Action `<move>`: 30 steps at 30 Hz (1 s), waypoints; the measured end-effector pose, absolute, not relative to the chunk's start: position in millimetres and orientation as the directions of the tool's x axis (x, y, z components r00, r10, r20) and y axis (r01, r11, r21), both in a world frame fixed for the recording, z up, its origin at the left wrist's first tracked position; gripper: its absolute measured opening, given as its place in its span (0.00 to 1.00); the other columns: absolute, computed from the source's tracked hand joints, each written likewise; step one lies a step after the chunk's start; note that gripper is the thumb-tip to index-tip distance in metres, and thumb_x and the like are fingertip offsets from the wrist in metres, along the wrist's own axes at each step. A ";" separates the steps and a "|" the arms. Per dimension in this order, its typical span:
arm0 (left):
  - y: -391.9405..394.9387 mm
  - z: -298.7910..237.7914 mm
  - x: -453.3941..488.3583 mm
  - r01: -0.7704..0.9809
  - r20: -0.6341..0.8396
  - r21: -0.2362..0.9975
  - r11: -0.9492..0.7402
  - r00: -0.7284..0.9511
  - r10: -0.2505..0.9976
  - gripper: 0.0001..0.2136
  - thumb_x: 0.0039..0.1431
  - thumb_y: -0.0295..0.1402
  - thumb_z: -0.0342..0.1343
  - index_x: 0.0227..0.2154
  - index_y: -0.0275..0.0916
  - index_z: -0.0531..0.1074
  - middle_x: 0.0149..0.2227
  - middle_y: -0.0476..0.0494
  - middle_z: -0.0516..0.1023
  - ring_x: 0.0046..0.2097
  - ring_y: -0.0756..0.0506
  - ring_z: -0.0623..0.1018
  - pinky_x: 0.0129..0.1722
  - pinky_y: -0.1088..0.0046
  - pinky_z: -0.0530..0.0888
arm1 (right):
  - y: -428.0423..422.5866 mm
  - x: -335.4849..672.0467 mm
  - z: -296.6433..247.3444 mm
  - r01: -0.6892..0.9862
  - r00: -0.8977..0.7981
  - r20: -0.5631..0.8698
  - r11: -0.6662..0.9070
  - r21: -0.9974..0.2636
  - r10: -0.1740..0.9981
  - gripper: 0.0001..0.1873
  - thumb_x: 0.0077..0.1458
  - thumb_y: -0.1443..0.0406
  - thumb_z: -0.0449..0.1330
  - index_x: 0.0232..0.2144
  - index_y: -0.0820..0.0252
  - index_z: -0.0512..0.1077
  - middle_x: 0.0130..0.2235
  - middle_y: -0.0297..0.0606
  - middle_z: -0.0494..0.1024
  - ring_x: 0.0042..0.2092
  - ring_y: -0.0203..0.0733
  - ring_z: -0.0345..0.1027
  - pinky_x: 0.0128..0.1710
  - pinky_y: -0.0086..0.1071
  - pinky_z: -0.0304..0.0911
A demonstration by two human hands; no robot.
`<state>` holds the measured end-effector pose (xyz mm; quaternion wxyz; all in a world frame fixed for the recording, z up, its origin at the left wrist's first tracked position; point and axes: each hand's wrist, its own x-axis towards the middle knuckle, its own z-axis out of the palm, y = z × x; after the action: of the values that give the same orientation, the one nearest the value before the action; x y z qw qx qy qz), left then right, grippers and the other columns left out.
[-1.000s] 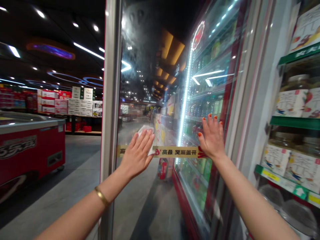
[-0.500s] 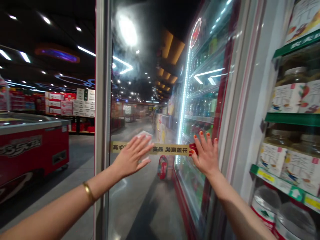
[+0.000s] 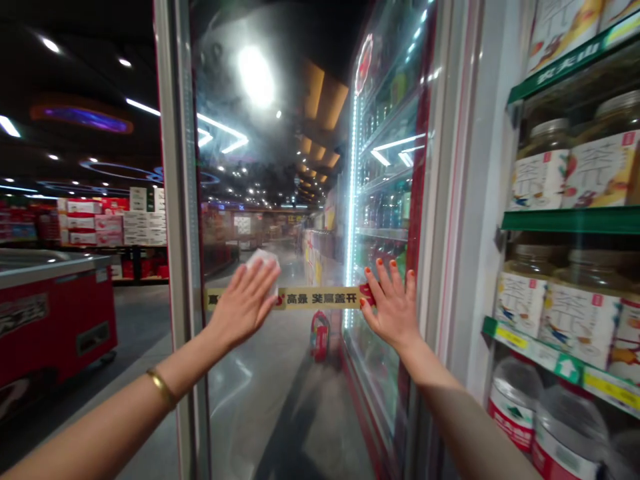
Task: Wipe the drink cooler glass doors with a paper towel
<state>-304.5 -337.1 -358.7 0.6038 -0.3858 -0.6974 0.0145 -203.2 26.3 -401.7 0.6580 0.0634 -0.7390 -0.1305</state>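
My left hand (image 3: 244,304) lies flat against a glass cooler door (image 3: 280,133), pressing a white cloth (image 3: 263,263) to the pane. Most of the cloth is hidden under my palm and fingers. A yellow printed strip (image 3: 300,298) runs across the glass behind both hands. My right hand (image 3: 393,308) rests on the same door with its fingers spread, touching the strip's red right end and holding nothing. A gold bangle (image 3: 161,389) circles my left wrist.
A metal door frame (image 3: 175,200) stands left of my left hand. Beyond it are a red chest freezer (image 3: 55,320) and stacked cartons (image 3: 115,223). Lit drink shelves (image 3: 385,187) lie to the right, then a green-edged shelf (image 3: 570,223) of boxed jars.
The view has swung right, so everything sits further left. My right hand has slid down to the strip's end. My left hand stays on the glass with the cloth.
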 end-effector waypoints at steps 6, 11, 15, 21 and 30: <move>-275.6 -288.4 -299.5 0.564 0.930 -0.269 0.781 -0.058 0.362 0.38 0.78 0.47 0.44 0.81 0.43 0.33 0.83 0.42 0.38 0.83 0.38 0.39 0.83 0.47 0.41 | 27.2 -205.5 -403.5 0.100 -0.094 0.964 0.961 0.258 -0.249 0.50 0.71 0.54 0.57 0.82 0.60 0.36 0.82 0.49 0.46 0.82 0.58 0.42 0.81 0.65 0.33; -287.5 -352.8 -286.9 0.533 0.546 -0.749 0.393 0.160 0.822 0.40 0.74 0.54 0.50 0.81 0.49 0.42 0.80 0.50 0.55 0.82 0.43 0.50 0.83 0.59 0.35 | 26.5 -206.4 -404.7 0.084 -0.095 0.970 0.969 0.230 -0.222 0.48 0.71 0.57 0.56 0.82 0.54 0.37 0.82 0.48 0.50 0.81 0.58 0.46 0.81 0.67 0.32; -323.3 -308.0 -304.2 0.548 0.800 -0.527 0.650 0.062 0.596 0.42 0.74 0.58 0.48 0.81 0.52 0.37 0.82 0.49 0.49 0.83 0.41 0.43 0.82 0.53 0.33 | 24.2 -205.4 -404.3 0.067 -0.088 0.973 0.973 0.221 -0.215 0.48 0.71 0.59 0.56 0.82 0.53 0.37 0.81 0.48 0.55 0.81 0.58 0.49 0.80 0.67 0.34; -240.2 -245.5 -286.7 0.594 0.831 -0.449 0.667 0.004 0.556 0.36 0.78 0.51 0.41 0.81 0.46 0.38 0.83 0.46 0.41 0.83 0.37 0.37 0.82 0.45 0.37 | 26.1 -205.9 -405.5 0.072 -0.087 0.973 0.973 0.218 -0.212 0.48 0.70 0.61 0.55 0.82 0.54 0.36 0.81 0.49 0.54 0.81 0.59 0.49 0.80 0.68 0.37; -261.6 -260.1 -289.5 0.574 0.712 -0.618 0.536 0.120 0.692 0.34 0.78 0.48 0.45 0.80 0.54 0.40 0.81 0.51 0.50 0.83 0.41 0.45 0.82 0.48 0.38 | 24.4 -209.2 -407.6 0.058 -0.009 0.976 0.974 0.219 -0.219 0.48 0.69 0.63 0.54 0.82 0.59 0.36 0.83 0.48 0.43 0.83 0.56 0.37 0.81 0.67 0.39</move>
<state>-289.5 -261.6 -260.1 0.5753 -0.4788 -0.6613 0.0510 -209.2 24.4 -407.6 0.7014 0.0572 -0.7036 -0.0987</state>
